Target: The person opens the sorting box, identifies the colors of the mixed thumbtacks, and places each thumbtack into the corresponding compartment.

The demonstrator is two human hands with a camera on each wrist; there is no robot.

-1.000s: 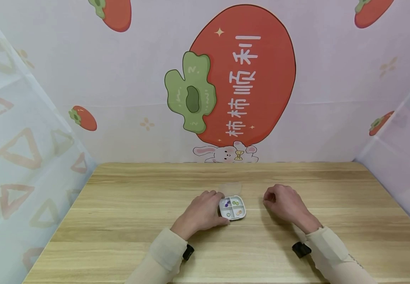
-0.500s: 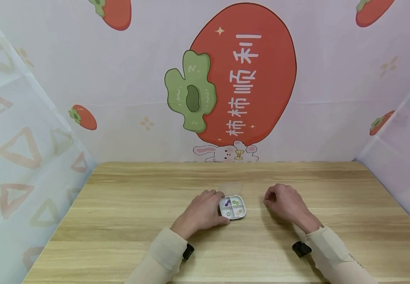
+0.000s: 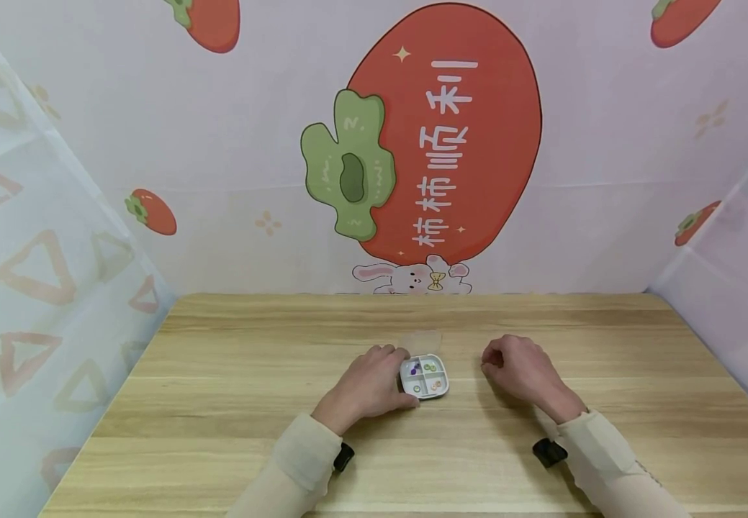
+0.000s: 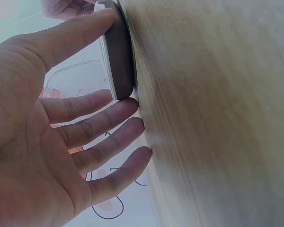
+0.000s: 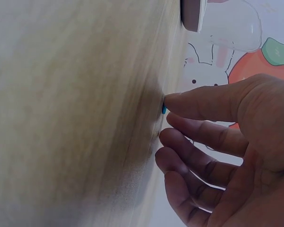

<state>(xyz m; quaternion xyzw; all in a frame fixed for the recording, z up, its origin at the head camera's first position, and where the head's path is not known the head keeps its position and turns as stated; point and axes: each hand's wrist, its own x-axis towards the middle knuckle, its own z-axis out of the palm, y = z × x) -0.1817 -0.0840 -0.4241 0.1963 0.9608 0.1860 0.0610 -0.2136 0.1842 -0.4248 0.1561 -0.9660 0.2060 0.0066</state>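
A small white pill box (image 3: 424, 385) with a dark base and several compartments sits on the table, its clear lid (image 3: 422, 340) raised at the back. Tiny purple, green and orange pieces lie in separate compartments. My left hand (image 3: 368, 385) grips the box from the left, thumb at the front and forefinger at the back; in the left wrist view the other fingers (image 4: 128, 170) are spread by the tabletop. To the right of the box, my right hand (image 3: 521, 370) is down at the table. Its thumb and forefinger pinch a tiny blue piece (image 5: 164, 109), mostly hidden by them.
The wooden table (image 3: 250, 460) runs back to a printed cloth wall (image 3: 218, 144) with a large persimmon drawing. Cloth panels also stand at the left and right sides. A dark strap piece (image 3: 550, 453) shows under the right cuff.
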